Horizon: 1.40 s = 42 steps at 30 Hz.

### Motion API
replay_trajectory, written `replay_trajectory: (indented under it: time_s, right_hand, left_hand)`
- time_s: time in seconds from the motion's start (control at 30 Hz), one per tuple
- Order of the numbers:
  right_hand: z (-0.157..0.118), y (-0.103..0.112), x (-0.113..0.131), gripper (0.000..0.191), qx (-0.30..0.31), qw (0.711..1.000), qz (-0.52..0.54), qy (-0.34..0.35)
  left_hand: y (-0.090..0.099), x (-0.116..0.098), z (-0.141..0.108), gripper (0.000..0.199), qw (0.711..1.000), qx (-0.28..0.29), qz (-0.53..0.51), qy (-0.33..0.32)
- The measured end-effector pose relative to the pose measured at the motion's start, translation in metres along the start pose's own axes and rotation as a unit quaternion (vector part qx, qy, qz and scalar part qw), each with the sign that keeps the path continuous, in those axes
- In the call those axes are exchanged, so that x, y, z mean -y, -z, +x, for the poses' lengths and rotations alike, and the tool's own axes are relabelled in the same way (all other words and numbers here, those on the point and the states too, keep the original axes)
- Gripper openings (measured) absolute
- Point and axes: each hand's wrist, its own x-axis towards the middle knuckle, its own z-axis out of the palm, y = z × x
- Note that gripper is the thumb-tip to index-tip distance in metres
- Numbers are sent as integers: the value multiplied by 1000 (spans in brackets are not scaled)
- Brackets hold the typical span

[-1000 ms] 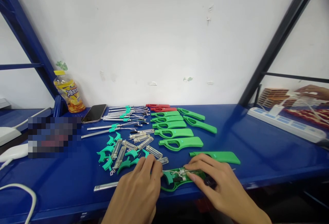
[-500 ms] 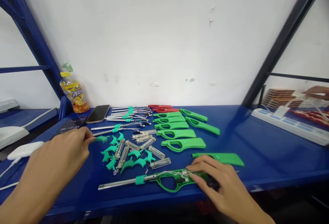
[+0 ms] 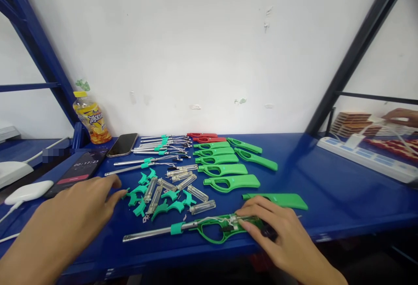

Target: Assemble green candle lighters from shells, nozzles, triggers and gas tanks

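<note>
My left hand (image 3: 76, 217) is over the left of the table, thumb and forefinger closed on a teal trigger (image 3: 126, 194), of which only a bit shows at the fingertips. Just right of it lie loose teal triggers (image 3: 176, 205) among clear fuel tanks (image 3: 203, 207). My right hand (image 3: 284, 232) grips an open green lighter half-shell (image 3: 209, 235) near the front edge. In that shell sit white wires, a black part and a clear part partly under my fingers. From its left end runs a metal tube (image 3: 146, 234) with a teal collar (image 3: 177, 228).
Behind are metal tubes with wires (image 3: 163, 147), green shells (image 3: 231, 182), and red shells (image 3: 204, 139). A phone with a timer (image 3: 78, 167), a dark phone (image 3: 122, 144) and a drink bottle (image 3: 93, 119) stand left. A power strip (image 3: 369, 158) lies right, near another person's hand (image 3: 401, 115).
My left hand has drawn down and slightly toward me with the teal trigger, uncovering the timer phone. My right hand stays on the green half-shell.
</note>
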Motion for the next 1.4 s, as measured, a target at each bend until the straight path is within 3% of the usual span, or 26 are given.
replay_trajectory:
  time_s: [0.03,0.07,0.13,0.27,0.4,0.53,0.9,1.4]
  right_hand:
    - [0,0,0,20,1,1000,0,-1]
    - [0,0,0,20,2,1000,-2,-4]
    - [0,1,0,21,4,1000,-5,-9]
    - [0,1,-1,22,11,1000,5,-20]
    - [1,1,-1,21,11,999,22,-27]
    - [2,1,1,21,6,999,27,-23]
    - [5,1,-1,12,-35,996,83,-12]
    - [6,-2,1,20,-26,997,42,-56]
  left_hand:
    - [3,-16,-2,35,999,24,47,13]
    - [4,-33,-5,33,997,65,34,-6]
    - [1,-66,-11,27,994,82,-39,-57]
    - [-23,-122,-25,33,959,46,-138,-245]
    - [-50,-150,-35,33,937,38,-196,-286]
    - [-63,-158,-36,27,934,49,-219,-277]
    - [-74,-156,-38,25,929,43,-254,-266]
    - [-76,-157,-37,32,934,4,-197,-299]
